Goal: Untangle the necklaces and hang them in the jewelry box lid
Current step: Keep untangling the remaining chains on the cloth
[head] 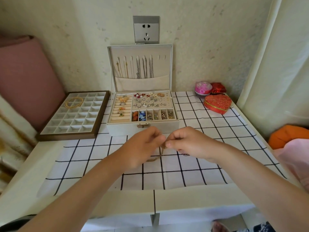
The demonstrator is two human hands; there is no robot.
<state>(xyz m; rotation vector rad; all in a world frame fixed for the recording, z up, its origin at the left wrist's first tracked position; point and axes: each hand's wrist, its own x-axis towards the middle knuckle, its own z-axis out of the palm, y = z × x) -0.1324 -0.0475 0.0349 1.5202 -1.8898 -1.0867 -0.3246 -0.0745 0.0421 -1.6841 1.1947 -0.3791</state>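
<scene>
My left hand (145,144) and my right hand (185,143) meet above the checked cloth, just in front of the jewelry box (167,127). Both pinch a thin gold-brown necklace (160,152); its chain hangs down between them and loops onto the cloth. The box stands open, its lid (170,67) upright against the wall. Several gold and silver necklaces (138,67) hang from hooks inside the lid, their ends tucked in the lid's pocket. Two hooks at the lid's right are bare.
A brown tray with white compartments (50,136) lies left of the box and holds gold chains (74,102). A red heart-shaped box (217,103) and small pink and red items (209,88) sit back right. A small dark item (186,154) lies under my right hand.
</scene>
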